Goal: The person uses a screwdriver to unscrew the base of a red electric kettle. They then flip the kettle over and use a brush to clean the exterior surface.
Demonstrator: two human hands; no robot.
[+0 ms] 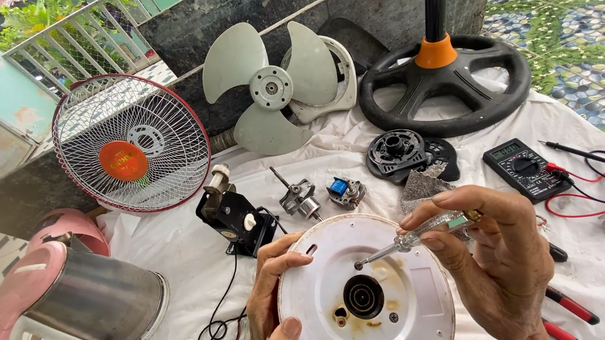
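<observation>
Nearest, at 6 o'clock, a round white plastic base (366,292), smooth and faintly stained, shows its underside with a dark circular socket at its centre and small slots near the rim. The left hand (273,310) grips its edge at 9 o'clock, thumb on the flat face, fingers curled behind the rim and pressed against it. The right hand (491,262) arches over the 3 o'clock side, its fingers pinching a slim screwdriver (416,237) with a clear handle; the metal tip rests on the base just above the socket. Red-handled pliers (569,307) lie under that wrist. All rests on a wrinkled white cloth covering the surface (603,272). At 8 o'clock lies a tipped kettle (75,302), brushed steel with pink plastic trim. Farther off, toward 12, sit a black motor block (235,215), a small metal rotor (298,197) and a black ribbed disc (399,153); at 2 o'clock, a black multimeter (524,167) with red leads. Farthest: a wire fan grille (131,144), a pale three-blade fan (270,86) and a black ring-shaped stand base (445,85).
</observation>
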